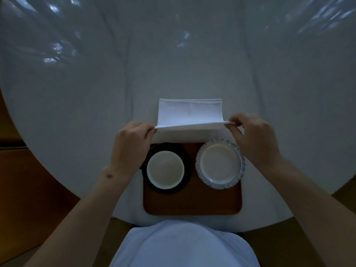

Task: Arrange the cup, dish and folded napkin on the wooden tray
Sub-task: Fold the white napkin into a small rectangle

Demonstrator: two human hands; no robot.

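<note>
A wooden tray (192, 203) lies at the table's near edge. On its left half stands a white cup (165, 170) on a black saucer (187, 168). A white dish with a blue patterned rim (219, 163) sits on the tray's right half. Just beyond the tray, a white folded napkin (187, 112) is lifted at its near edge, its far edge resting on the cloth. My left hand (129, 149) pinches the napkin's near left corner. My right hand (256, 139) pinches the near right corner.
A pale tablecloth (77, 103) with creases covers the round table and stretches far ahead and to both sides. Brown floor (28, 180) shows beyond the table's edge on the left and right. My light shirt is at the bottom.
</note>
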